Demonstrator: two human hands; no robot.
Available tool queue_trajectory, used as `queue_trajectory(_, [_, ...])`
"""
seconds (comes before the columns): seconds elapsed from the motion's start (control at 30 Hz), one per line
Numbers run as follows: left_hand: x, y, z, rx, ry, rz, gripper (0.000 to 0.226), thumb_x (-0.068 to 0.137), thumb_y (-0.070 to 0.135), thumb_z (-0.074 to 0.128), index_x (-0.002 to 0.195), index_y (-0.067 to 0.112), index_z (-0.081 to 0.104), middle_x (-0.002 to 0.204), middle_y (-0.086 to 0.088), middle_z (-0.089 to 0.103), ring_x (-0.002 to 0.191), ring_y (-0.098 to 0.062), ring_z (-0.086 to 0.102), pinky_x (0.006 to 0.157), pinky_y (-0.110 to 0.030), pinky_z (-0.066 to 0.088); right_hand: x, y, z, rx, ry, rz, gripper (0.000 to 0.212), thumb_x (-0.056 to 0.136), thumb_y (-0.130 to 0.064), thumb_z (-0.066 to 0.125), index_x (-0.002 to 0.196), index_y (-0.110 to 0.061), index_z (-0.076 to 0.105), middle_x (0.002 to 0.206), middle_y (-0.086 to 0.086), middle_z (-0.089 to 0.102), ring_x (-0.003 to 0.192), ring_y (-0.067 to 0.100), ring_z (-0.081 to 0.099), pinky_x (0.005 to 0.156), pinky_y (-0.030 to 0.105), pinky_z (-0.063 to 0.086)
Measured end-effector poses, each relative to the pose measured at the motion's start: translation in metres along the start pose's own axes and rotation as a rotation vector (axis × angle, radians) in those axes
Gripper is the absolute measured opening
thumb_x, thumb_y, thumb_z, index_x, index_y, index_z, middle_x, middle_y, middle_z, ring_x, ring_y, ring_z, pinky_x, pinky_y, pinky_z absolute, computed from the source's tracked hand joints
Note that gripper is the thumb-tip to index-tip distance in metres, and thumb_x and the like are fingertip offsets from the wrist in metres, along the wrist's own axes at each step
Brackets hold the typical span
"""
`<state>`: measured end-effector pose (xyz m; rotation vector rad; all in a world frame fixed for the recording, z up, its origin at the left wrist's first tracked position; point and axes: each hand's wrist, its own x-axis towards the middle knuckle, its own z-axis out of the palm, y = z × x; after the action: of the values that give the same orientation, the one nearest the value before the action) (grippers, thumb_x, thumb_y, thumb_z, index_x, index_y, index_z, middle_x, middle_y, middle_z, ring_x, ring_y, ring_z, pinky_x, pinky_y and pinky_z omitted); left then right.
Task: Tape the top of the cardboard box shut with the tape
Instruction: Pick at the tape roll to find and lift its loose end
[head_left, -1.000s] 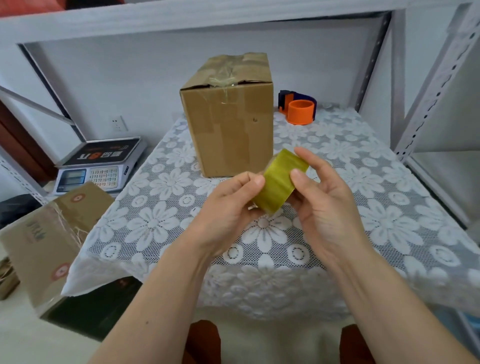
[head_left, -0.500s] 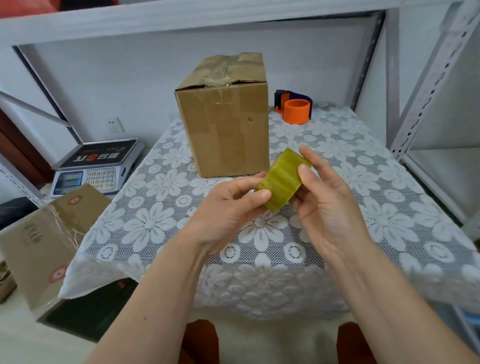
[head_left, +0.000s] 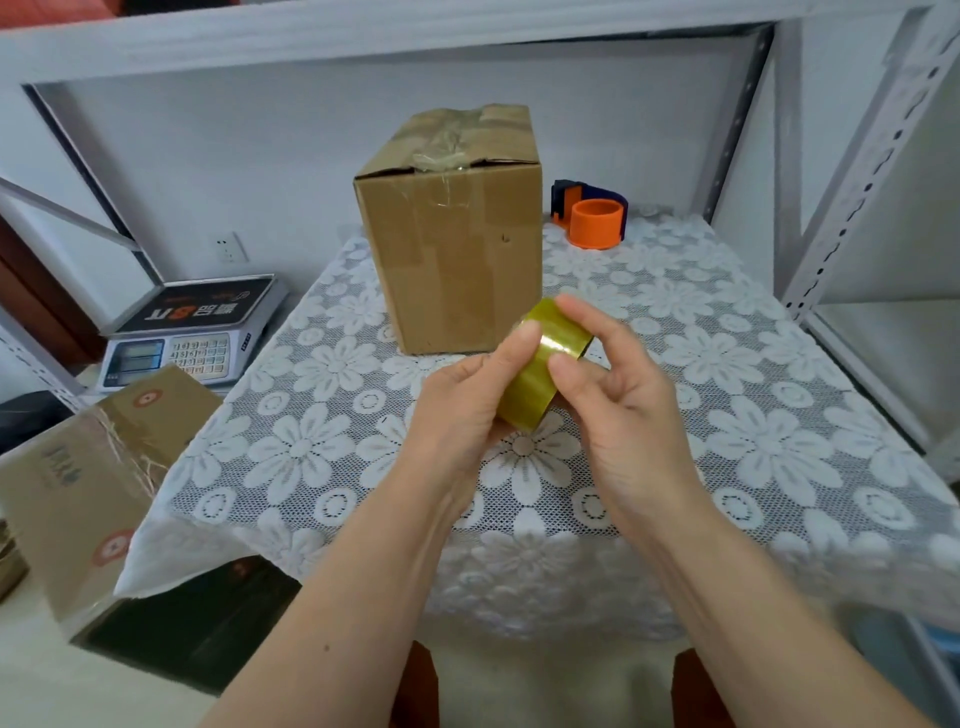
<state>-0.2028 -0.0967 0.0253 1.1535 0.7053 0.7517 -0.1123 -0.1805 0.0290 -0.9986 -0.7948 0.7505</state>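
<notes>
both hands hold a roll of yellowish clear tape (head_left: 540, 369) in the air above the near half of the table (head_left: 779, 415), which is covered by a white lace cloth with a flower pattern. the left hand (head_left: 462, 410) cups the roll from the left, its fingers curled round the lower side and one fingertip lying on the outer face near the top. the right hand (head_left: 623, 410) closes on the roll from the right: the thumb presses on the shiny outer face and the forefinger hooks over the upper edge. the roll is tilted, its upper end leaning away and to the right.

the cardboard box (head_left: 457, 244) stands upright further back on the table, just beyond the hands and not touched by them. its top flaps are folded down, with crumpled clear tape along the seam. an orange and dark blue tape dispenser (head_left: 592, 218) sits behind the box to the right. a digital scale (head_left: 192, 332) and another carton (head_left: 88, 478) lie off the table to the left.
</notes>
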Motion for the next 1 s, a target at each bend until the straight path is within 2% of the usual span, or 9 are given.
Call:
queue_trajectory(0.1, [0.001, 0.0, 0.002, -0.024, -0.035, 0.01, 0.068, 0.064, 0.049, 0.078, 0.094, -0.011, 0.063, 0.091, -0.019, 0.067, 0.082, -0.023, 0.061, 0.083, -0.04, 0.05, 0.002, -0.001, -0.001, 0.033, 0.003, -0.002, 0.041, 0.093, -0.004, 0.053, 0.13, -0.022, 0.055, 0.097, 0.012, 0.075, 0.097, 0.025, 0.071, 0.083, 0.029, 0.056])
queue_trajectory(0.23, [0.005, 0.0, 0.0, -0.034, -0.169, 0.039, 0.033, 0.072, 0.021, 0.078, 0.063, 0.008, 0.049, 0.078, -0.004, 0.07, 0.09, -0.019, 0.063, 0.075, -0.028, 0.052, 0.003, -0.004, -0.003, 0.21, 0.012, 0.006, 0.051, 0.095, -0.003, 0.048, 0.139, -0.028, 0.044, 0.102, 0.014, 0.074, 0.102, 0.025, 0.07, 0.088, 0.032, 0.055])
queue_trajectory(0.3, [0.005, 0.0, 0.0, -0.053, -0.227, 0.058, 0.023, 0.073, 0.013, 0.075, 0.062, 0.012, 0.055, 0.106, -0.014, 0.068, 0.122, -0.027, 0.055, 0.079, -0.027, 0.052, 0.003, -0.006, -0.004, 0.3, 0.041, -0.002, 0.058, 0.095, -0.003, 0.047, 0.144, -0.031, 0.034, 0.096, 0.007, 0.076, 0.099, 0.021, 0.071, 0.09, 0.033, 0.055])
queue_trajectory(0.37, [0.004, 0.0, 0.001, -0.068, -0.249, 0.078, 0.015, 0.074, 0.011, 0.07, 0.065, 0.012, 0.059, 0.127, -0.021, 0.054, 0.133, -0.035, 0.042, 0.086, -0.03, 0.052, 0.004, -0.006, -0.004, 0.381, 0.09, -0.007, 0.056, 0.094, -0.004, 0.049, 0.143, -0.026, 0.033, 0.093, 0.005, 0.077, 0.096, 0.021, 0.071, 0.092, 0.036, 0.054])
queue_trajectory(0.47, [0.006, -0.004, 0.005, -0.06, -0.158, 0.065, 0.023, 0.075, 0.017, 0.074, 0.062, 0.012, 0.055, 0.131, -0.029, 0.054, 0.12, -0.032, 0.057, 0.093, -0.036, 0.05, 0.005, 0.003, -0.002, 0.425, 0.206, 0.044, 0.046, 0.091, -0.005, 0.056, 0.133, -0.003, 0.04, 0.101, 0.017, 0.073, 0.097, 0.029, 0.07, 0.092, 0.044, 0.054])
queue_trajectory(0.57, [0.009, -0.006, 0.006, -0.076, -0.051, 0.063, 0.039, 0.07, 0.031, 0.08, 0.078, 0.0, 0.056, 0.089, -0.016, 0.065, 0.082, -0.026, 0.058, 0.08, -0.038, 0.047, 0.003, 0.012, 0.004, 0.263, 0.198, 0.053, 0.025, 0.092, -0.005, 0.056, 0.115, 0.003, 0.056, 0.1, 0.019, 0.072, 0.094, 0.029, 0.069, 0.09, 0.041, 0.055])
queue_trajectory(0.67, [0.008, -0.003, 0.007, -0.1, 0.004, 0.051, 0.065, 0.065, 0.042, 0.078, 0.099, -0.012, 0.064, 0.085, -0.016, 0.063, 0.078, -0.024, 0.057, 0.073, -0.036, 0.045, 0.001, 0.01, 0.004, 0.023, 0.113, -0.044, 0.016, 0.092, -0.003, 0.056, 0.102, -0.007, 0.067, 0.087, 0.007, 0.075, 0.086, 0.018, 0.069, 0.085, 0.032, 0.056])
queue_trajectory(0.87, [0.006, 0.004, 0.008, -0.124, 0.015, -0.037, 0.037, 0.064, 0.043, 0.079, 0.077, 0.009, 0.076, 0.087, -0.013, 0.072, 0.085, -0.023, 0.067, 0.084, -0.039, 0.053, -0.002, 0.017, 0.004, -0.306, 0.012, -0.236, 0.018, 0.088, -0.01, 0.059, 0.098, -0.023, 0.068, 0.088, 0.005, 0.075, 0.087, 0.023, 0.071, 0.085, 0.044, 0.056])
queue_trajectory(1.0, [0.005, 0.006, 0.007, -0.123, 0.013, -0.023, 0.071, 0.063, 0.04, 0.082, 0.104, -0.014, 0.063, 0.088, -0.019, 0.068, 0.079, -0.024, 0.066, 0.073, -0.033, 0.057, -0.001, 0.016, 0.001, -0.204, 0.034, -0.195, 0.017, 0.09, -0.003, 0.059, 0.096, -0.016, 0.068, 0.077, -0.005, 0.075, 0.077, 0.009, 0.069, 0.079, 0.026, 0.057])
